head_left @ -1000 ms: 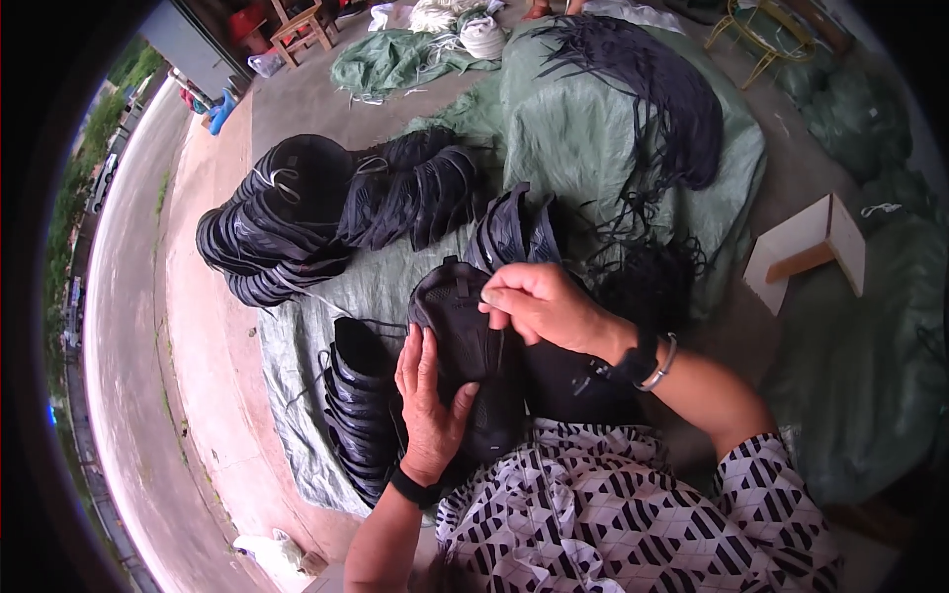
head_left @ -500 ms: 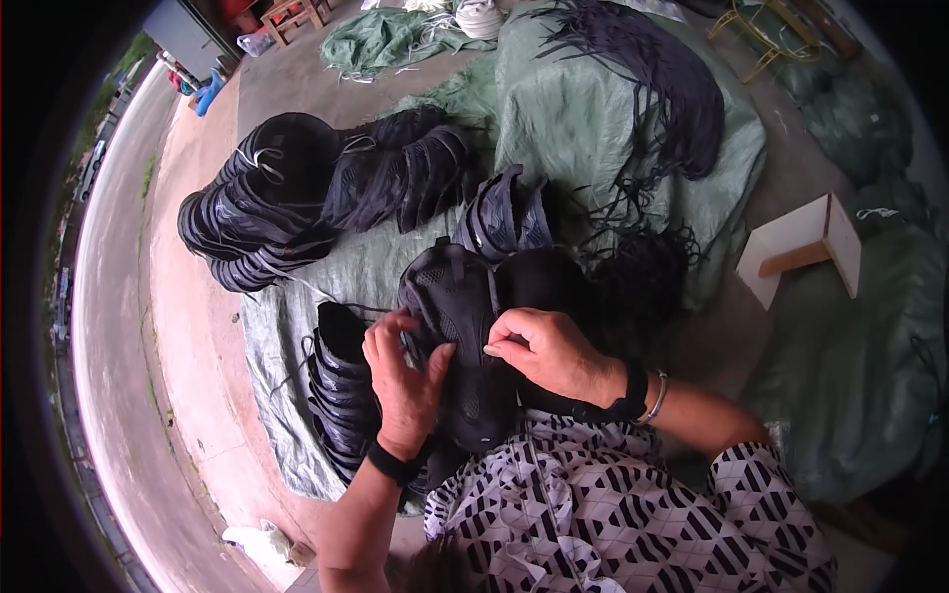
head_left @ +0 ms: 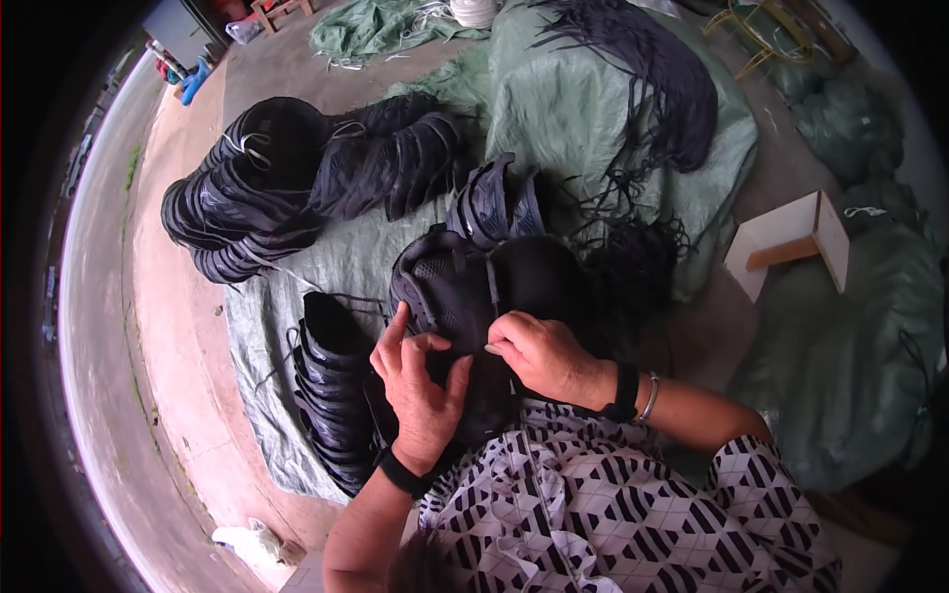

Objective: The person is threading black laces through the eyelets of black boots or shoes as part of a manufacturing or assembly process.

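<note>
A black shoe upper [head_left: 457, 304] with mesh panels lies in front of my body. My left hand [head_left: 417, 395] is over its left side, with the index finger stretched along the edge and the thumb apart. On the other side, my right hand [head_left: 549, 358] is closed in a pinch beside the upper; whatever is between the fingertips is too small to make out. A dark rounded piece [head_left: 539, 277] adjoins the upper on the right. To the left stands a nested stack of black uppers [head_left: 336, 395]. A few more uppers [head_left: 494, 208] stand just beyond.
A large ring of stacked black uppers [head_left: 247, 188] lies on the green sheet [head_left: 267, 395] at the far left. Dark laces [head_left: 662, 79] drape over a green covered heap [head_left: 544, 109]. An open white box piece [head_left: 791, 242] stands at the right, near green sacks [head_left: 840, 366].
My left hand has moved slightly down and right, its index finger now straightened along the upper. My right hand keeps its pinch in nearly the same place. The whole view has shifted a little.
</note>
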Available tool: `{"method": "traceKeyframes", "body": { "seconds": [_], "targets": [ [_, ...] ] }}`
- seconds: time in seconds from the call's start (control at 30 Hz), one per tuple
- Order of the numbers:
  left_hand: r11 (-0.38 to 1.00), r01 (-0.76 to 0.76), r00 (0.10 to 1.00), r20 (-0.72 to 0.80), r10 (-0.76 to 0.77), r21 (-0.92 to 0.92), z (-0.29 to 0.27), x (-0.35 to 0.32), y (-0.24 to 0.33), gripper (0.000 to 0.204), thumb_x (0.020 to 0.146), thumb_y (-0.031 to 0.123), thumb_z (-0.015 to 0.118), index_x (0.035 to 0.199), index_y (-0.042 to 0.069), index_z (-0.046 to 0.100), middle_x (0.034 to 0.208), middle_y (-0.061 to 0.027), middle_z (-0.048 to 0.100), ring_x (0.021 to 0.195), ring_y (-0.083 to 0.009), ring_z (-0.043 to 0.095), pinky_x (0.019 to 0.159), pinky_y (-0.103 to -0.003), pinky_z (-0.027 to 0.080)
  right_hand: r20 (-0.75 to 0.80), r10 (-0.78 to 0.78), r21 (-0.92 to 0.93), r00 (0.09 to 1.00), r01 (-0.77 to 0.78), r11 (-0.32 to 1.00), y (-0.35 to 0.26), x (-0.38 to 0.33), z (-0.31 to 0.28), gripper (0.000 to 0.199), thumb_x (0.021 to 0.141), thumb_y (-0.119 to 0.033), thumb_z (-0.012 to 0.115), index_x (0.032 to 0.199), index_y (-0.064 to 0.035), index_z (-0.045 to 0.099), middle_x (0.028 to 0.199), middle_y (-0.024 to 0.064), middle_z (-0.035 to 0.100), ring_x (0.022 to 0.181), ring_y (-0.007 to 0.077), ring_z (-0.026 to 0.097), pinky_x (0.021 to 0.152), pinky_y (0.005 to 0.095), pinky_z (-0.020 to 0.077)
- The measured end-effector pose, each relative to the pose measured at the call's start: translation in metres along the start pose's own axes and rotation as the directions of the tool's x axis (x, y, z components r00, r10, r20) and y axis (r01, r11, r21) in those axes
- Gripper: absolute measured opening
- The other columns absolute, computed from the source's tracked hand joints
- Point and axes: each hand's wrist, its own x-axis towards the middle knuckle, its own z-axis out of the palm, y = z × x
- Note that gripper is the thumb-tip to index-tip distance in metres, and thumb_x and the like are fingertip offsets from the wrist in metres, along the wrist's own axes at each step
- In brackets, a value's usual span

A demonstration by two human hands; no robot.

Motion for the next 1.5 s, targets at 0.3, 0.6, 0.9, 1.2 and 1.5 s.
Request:
{"method": "traceKeyframes", "body": {
  "seconds": [0.3,0.6,0.9,1.2,1.5],
  "targets": [
    [0.994,-0.090,0.996,0.003,0.091,-0.066,0.000,0.002,-0.018,0.033,0.075,0.018,0.072,0.098,0.007,0.051,0.139,-0.0225,0.038,0.117,-0.0361,0.041,0.098,-0.042,0.030,0.163,0.371,0.398,0.914,-0.405,0.823,-0.014,0.006,0.011,0.010,0.087,-0.009,0.062,0.091,-0.0018,0.057,0.067,0.0036,0.059,0.056,0.0076,0.057,0.049,0.0252,0.0468],
    [0.991,-0.096,0.990,0.093,0.105,-0.096,-0.008,-0.013,-0.013,0.044,0.073,0.014,0.074,0.110,0.006,0.050,0.143,-0.0236,0.030,0.127,-0.0403,0.034,0.104,-0.045,0.030,0.056,0.318,0.343,0.946,-0.318,0.884,-0.004,-0.008,0.000,0.009,0.085,-0.002,0.061,0.090,-0.0008,0.054,0.069,0.0058,0.060,0.055,0.0103,0.059,0.050,0.0255,0.0472],
    [0.992,-0.075,0.991,0.103,0.085,-0.102,-0.006,-0.015,-0.013,0.043,0.076,0.015,0.072,0.111,0.006,0.048,0.144,-0.0237,0.028,0.129,-0.0386,0.033,0.105,-0.044,0.030,0.026,0.309,0.342,0.951,-0.299,0.891,-0.015,-0.007,-0.001,0.012,0.080,-0.004,0.065,0.084,-0.0019,0.054,0.070,0.0131,0.061,0.061,0.0265,0.063,0.053,0.0333,0.0475],
    [0.989,-0.091,0.992,0.080,0.100,-0.113,-0.004,-0.015,-0.015,0.044,0.074,0.013,0.073,0.112,0.007,0.050,0.144,-0.0228,0.028,0.129,-0.0389,0.033,0.104,-0.045,0.029,-0.076,0.190,0.228,0.979,-0.169,0.959,-0.009,-0.003,0.014,0.010,0.082,-0.005,0.065,0.084,-0.0019,0.055,0.069,0.0086,0.060,0.062,0.0186,0.061,0.055,0.0308,0.0485],
    [0.996,-0.075,0.993,0.083,0.080,-0.057,-0.003,-0.019,-0.003,0.048,0.071,0.007,0.073,0.113,0.009,0.050,0.145,-0.0225,0.027,0.127,-0.0397,0.033,0.103,-0.045,0.030,-0.001,0.101,0.067,0.995,-0.100,0.993,-0.007,-0.007,0.000,0.014,0.080,-0.008,0.064,0.079,-0.0030,0.051,0.071,0.0144,0.060,0.068,0.0342,0.061,0.058,0.0410,0.0488]
  ]
}}
